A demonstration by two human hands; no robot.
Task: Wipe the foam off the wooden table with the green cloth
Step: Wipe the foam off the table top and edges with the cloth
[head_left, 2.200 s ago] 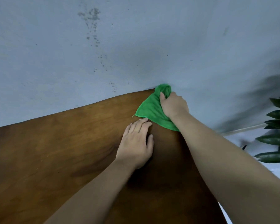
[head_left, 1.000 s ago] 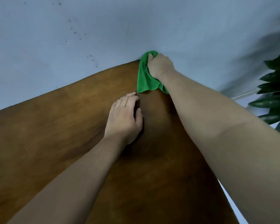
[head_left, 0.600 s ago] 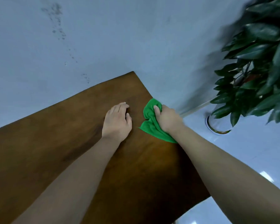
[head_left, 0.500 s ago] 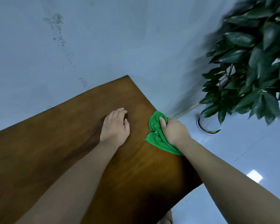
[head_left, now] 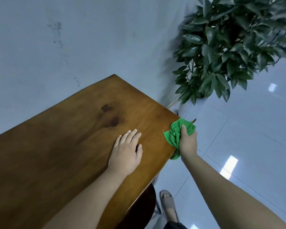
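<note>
The wooden table (head_left: 59,146) fills the lower left, its far edge against a grey wall. My right hand (head_left: 187,142) grips the bunched green cloth (head_left: 174,134) at the table's right edge, and part of the cloth hangs over the side. My left hand (head_left: 126,154) rests flat on the tabletop, fingers straight, a short way left of the cloth. A dark damp patch (head_left: 111,116) shows on the wood beyond my left hand. I see no white foam on the table.
A leafy potted plant (head_left: 229,47) stands on the glossy tiled floor (head_left: 246,146) right of the table. The grey wall (head_left: 56,47) runs behind the table. My foot in a sandal (head_left: 168,204) is by the table's near right corner.
My right hand has drawn the cloth from the far corner along the right edge toward me. The left hand stayed flat on the wood. The view swung right, showing plant and floor.
</note>
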